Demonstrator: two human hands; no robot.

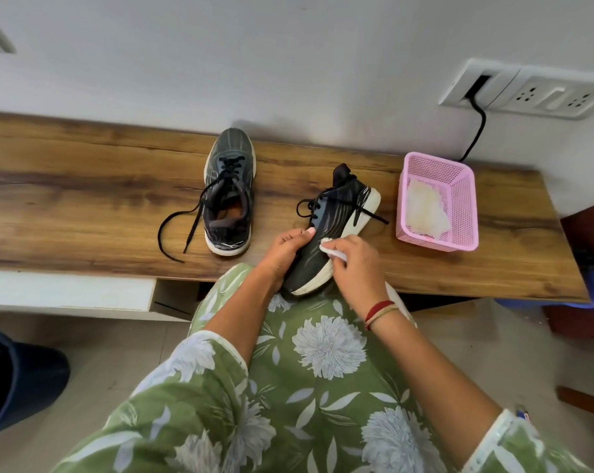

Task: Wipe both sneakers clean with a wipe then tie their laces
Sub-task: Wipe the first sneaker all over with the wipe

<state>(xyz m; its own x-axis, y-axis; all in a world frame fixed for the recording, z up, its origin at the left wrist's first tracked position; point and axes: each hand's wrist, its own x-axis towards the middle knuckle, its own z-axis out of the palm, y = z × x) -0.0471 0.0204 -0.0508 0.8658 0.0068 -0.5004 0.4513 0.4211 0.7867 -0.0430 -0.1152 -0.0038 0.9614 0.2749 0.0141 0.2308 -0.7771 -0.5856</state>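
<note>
- Floral lap (322, 346) sits under the held sneaker (339, 208).
- Left hand (283, 250) grips it; right hand (355, 268) pinches a wipe (327, 244) against its side.
- Other sneaker (229, 186) stands left, laces loose.

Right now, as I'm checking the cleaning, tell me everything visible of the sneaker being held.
The dark mesh sneaker with a white sole lies tilted on its side, toe toward the person, across the wooden bench's edge and the lap. Its black laces hang untied. The left hand grips its upper; the right hand presses a white wipe against its side.
</note>
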